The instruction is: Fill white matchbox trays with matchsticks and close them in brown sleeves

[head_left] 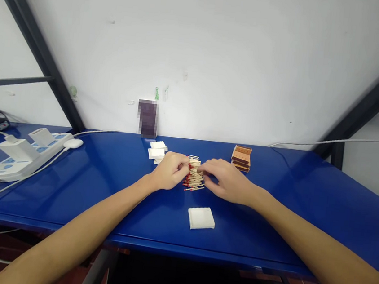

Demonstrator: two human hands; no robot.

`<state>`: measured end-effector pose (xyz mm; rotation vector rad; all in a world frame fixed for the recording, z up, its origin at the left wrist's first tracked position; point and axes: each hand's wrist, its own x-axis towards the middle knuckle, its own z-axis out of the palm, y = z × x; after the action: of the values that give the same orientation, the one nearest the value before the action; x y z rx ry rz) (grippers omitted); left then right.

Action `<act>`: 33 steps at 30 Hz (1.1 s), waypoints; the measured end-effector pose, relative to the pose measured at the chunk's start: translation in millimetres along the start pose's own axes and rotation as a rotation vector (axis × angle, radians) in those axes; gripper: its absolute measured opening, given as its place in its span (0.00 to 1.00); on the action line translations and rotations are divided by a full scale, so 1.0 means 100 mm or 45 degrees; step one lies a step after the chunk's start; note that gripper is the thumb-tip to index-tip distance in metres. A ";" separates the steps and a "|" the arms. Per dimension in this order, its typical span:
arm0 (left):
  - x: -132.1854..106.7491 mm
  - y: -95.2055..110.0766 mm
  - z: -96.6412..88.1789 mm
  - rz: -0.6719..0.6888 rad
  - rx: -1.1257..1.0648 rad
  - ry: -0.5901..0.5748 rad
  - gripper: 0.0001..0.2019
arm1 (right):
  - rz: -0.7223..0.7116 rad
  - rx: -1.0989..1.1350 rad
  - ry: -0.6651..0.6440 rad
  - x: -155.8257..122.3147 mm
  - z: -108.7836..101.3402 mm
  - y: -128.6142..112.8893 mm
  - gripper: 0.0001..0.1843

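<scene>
A pile of red-tipped matches (194,178) lies on the blue table, most of them side by side with the red heads to the left. My left hand (170,171) is closed at the left end of the pile, thumb and fingers pressed together by the match heads; what they hold, if anything, is hidden. At the plain wooden ends, my right hand (228,181) touches the pile with bent fingertips, its thumb apart from them. Nearer to me lies a flat white inner matchbox tray (201,218), apparently turned face down.
More white trays (157,150) are stacked behind my left hand. Brown matchbox sleeves (241,158) stand in a pile behind my right hand. On the left is a power strip (28,156) with plugs and white cables. A dark pixelated object (148,118) leans on the wall.
</scene>
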<state>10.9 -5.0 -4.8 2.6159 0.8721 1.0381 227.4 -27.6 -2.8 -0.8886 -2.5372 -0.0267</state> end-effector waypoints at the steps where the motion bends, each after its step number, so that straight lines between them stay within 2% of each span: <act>1: 0.00 0.00 0.01 0.033 0.011 0.019 0.14 | -0.014 0.036 -0.030 0.00 -0.01 -0.03 0.10; 5: 0.00 -0.03 0.03 0.077 0.038 0.046 0.18 | -0.011 0.052 -0.159 -0.01 -0.04 -0.10 0.06; 12: 0.01 -0.10 0.02 0.046 0.061 -0.045 0.23 | 0.110 0.027 -0.280 -0.01 -0.12 -0.06 0.03; 17: 0.02 -0.07 0.04 -0.065 0.038 0.031 0.20 | 0.079 -0.010 -0.205 0.01 -0.20 -0.03 0.07; 21: 0.02 -0.03 0.02 -0.130 0.040 0.089 0.20 | 0.002 -0.109 -0.155 0.00 -0.09 0.01 0.07; 24: 0.03 -0.04 0.01 -0.113 0.071 0.073 0.20 | -0.126 -0.213 0.052 -0.07 0.10 0.05 0.09; 27: 0.04 -0.08 0.00 -0.104 0.094 0.089 0.20 | -0.203 -0.174 0.205 -0.16 0.23 0.09 0.09; 30: 0.00 -0.13 0.00 -0.036 0.150 0.112 0.22 | -0.155 -0.077 0.227 -0.22 0.25 0.10 0.08; 33: -0.11 -0.14 -0.05 0.090 0.215 0.003 0.23 | -0.080 0.004 0.156 -0.25 0.22 0.10 0.07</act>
<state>-4.9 -0.4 -12.8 2.8042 0.9114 1.0265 241.9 -31.2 -34.3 -0.7812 -2.4499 -0.0937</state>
